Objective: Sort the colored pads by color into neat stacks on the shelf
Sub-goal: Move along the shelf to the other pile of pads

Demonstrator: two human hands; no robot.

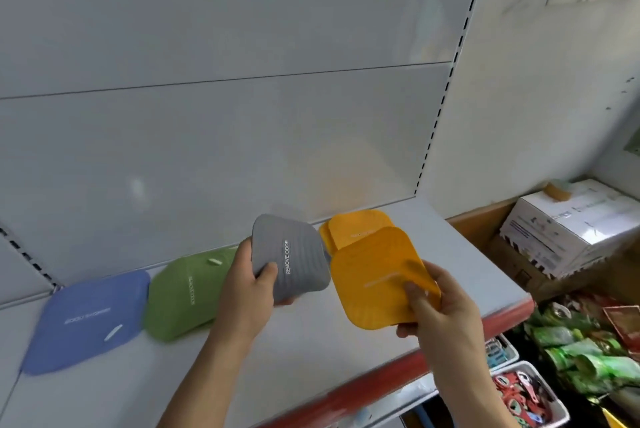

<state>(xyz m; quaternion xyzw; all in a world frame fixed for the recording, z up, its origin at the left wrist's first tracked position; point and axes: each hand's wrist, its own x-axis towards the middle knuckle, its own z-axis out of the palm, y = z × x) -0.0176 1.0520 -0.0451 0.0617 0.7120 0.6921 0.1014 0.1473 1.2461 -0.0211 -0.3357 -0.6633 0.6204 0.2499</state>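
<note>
Both grips full: left hand [247, 280] clutches grey pad [289, 256], right hand [440, 306] pinches orange pad [375, 284] lower centre, likely headed for orange stack [356, 225].

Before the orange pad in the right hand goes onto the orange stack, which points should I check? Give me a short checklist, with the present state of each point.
1. Right hand grips the orange pad firmly, thumb on top: ok.
2. Colour matches the orange stack at the back of the shelf: ok.
3. Top of the orange stack is free of other things: ok.
4. Orange stack is neat: not ok, its pads lie offset from each other.
5. Left hand with the grey pad stays out of the path: cannot tell, it is held close beside the orange pad.
6. A grey stack exists for the next pad: not ok, only the blue pad and green pad lie to the left.
</note>
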